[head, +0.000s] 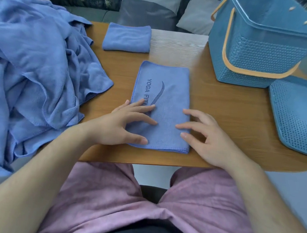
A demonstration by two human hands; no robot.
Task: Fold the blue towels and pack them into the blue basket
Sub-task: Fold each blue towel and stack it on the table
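Observation:
A half-folded blue towel (167, 91) with dark lettering lies flat in the middle of the wooden table (223, 111). My left hand (124, 121) rests on its near left part with fingers spread. My right hand (203, 133) touches its near right edge, fingers straight. A smaller folded blue towel (127, 38) lies at the table's far side. A heap of unfolded blue towels (32, 65) covers the left end and hangs over the edge. The blue basket (263, 44) with orange handles stands at the far right.
The basket's perforated blue lid (299, 114) lies on the table at the right, partly over the edge. A sofa with cushions (153, 6) runs behind the table. My lap in pink cloth is below the near edge.

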